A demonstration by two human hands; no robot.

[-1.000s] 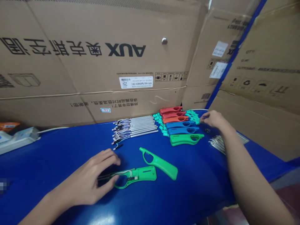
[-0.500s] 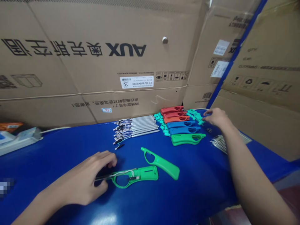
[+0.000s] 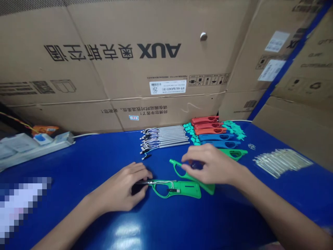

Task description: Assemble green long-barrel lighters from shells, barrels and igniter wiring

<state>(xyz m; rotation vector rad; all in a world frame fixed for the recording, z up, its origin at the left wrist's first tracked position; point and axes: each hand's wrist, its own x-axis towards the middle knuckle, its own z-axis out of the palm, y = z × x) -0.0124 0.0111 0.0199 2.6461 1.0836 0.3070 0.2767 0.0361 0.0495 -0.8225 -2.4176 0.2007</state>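
While the green shell half lies flat mid-table, the left hand pinches its metal tube end between fingertips. The right hand rests loosely curled over the second green shell. Bare blue table stretches leftward.

On the blue bench, the left hand pinches the metal tube end of a wired green lighter half. The right hand rests over a second green shell just behind it. Toward the far edge lie a row of metal tubes and stacked red, blue and green shells. More tubes lie near the right edge.
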